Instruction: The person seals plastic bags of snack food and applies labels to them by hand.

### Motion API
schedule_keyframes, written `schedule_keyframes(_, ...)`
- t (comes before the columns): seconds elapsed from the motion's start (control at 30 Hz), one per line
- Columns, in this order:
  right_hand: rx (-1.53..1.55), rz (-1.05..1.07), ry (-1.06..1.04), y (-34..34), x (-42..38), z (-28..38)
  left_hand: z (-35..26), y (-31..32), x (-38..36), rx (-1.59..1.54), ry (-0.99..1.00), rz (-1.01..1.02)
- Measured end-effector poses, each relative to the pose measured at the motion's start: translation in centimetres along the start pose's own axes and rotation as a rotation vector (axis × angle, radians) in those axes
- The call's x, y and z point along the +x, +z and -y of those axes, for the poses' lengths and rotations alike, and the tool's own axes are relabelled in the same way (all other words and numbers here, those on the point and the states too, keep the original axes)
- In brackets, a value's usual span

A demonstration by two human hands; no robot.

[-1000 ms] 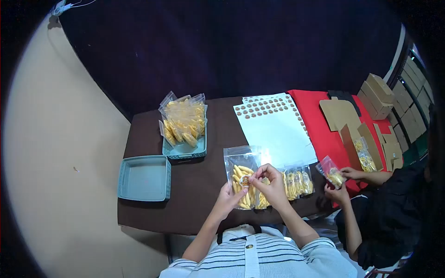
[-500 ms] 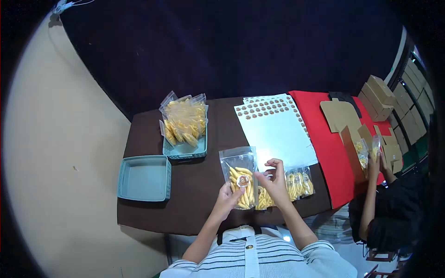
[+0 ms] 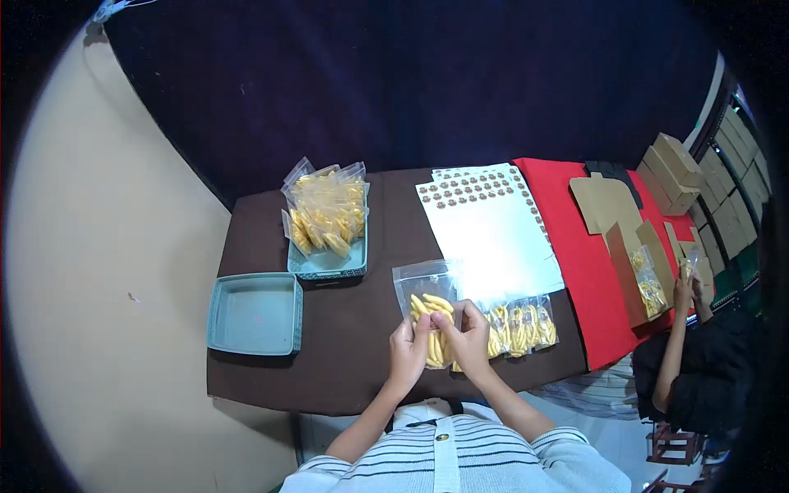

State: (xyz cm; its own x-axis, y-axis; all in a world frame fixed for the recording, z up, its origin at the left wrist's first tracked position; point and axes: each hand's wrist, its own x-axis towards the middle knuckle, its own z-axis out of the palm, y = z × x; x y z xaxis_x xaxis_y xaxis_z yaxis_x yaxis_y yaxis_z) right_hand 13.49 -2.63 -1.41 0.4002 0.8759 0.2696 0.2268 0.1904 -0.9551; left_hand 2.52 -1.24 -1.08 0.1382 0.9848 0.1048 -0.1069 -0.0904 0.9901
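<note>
I have the clear pouch (image 3: 431, 297) right between the two hands, its long axis running away from the body, top edge at the far end. Neither side is nearer: the left hand (image 3: 404, 352) grips its left edge and the right hand (image 3: 468, 341) its right, fingers curled in, thumbs almost meeting on the front. What those thumbs cover is mostly hidden from me, and I can't tell whether the pouch touches the table.

Its film is thin and glossy, and the yellow sticks inside are slim, smooth and tapered. Just right of the pouch, partly behind the right hand, similar filled packs (image 3: 521, 327) lie in a row. Beyond it and to the right I see flat white sheets (image 3: 493, 246) with small round brown stickers. Beyond it to the left, more bags (image 3: 325, 209) heap up in a blue basket (image 3: 329, 272); well left of it sits a shallow rectangular tray (image 3: 253, 316).
</note>
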Motion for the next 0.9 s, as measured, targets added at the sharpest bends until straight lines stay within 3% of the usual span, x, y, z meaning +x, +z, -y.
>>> schedule_keyframes(0.4, 0.117, 0.017, 0.072, -0.2, 0.2, 0.0, 0.9, -0.5, 0.2, -0.161, -0.228, 0.104)
schedule_keyframes(0.5, 0.003, 0.032, 0.056, -0.6, -0.1, 0.0, 0.7, -0.7, 0.1, -0.215, -0.281, 0.086)
schedule_keyframes(0.53, -0.099, 0.002, -0.099, -0.3, 0.0, 0.3, 1.4, -0.9, 0.0, -0.113, -0.231, 0.083)
schedule_keyframes(0.63, -0.212, 0.034, -0.043, -0.3, -0.5, 0.9, 1.5, -0.5, -0.2, 0.01, -0.071, 0.114)
schedule_keyframes(0.83, -0.099, 0.134, 0.108, -0.9, -0.3, 1.8, 1.7, -0.7, -0.2, -0.09, -0.125, 0.137)
schedule_keyframes(0.9, 0.187, 0.196, 0.171, -1.0, -0.4, 0.7, 1.5, -0.9, -0.1, -0.13, -0.145, 0.147)
